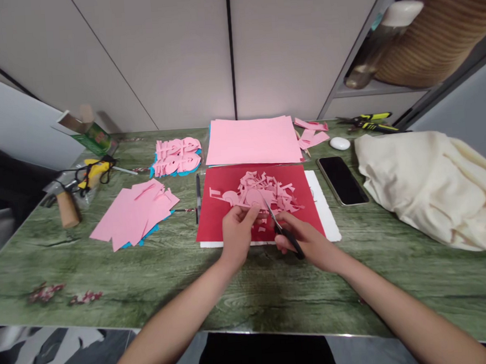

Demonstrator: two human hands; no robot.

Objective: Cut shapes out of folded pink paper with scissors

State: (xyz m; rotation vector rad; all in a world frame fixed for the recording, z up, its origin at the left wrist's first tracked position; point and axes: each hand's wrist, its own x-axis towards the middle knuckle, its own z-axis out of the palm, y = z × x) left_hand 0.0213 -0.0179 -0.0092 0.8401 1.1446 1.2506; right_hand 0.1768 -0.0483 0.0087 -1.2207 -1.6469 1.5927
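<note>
Beyond the loose pink sheets (120, 215) at left, the left hand (237, 232) pinches a pink cutout (254, 197) over scraps (284, 197) on a red sheet (213, 225), apparently touching the scissors (287, 239) gripped by the right hand (307, 239), left of a phone (343, 180).

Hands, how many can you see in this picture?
2. The left hand, holding pink paper, is over the near edge of the red sheet; the right hand, holding black-handled scissors, is to its right.

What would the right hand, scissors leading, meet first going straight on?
Probably the pink paper piece at the left hand's fingertips, near the scissors' tip; depth is unclear.
</note>
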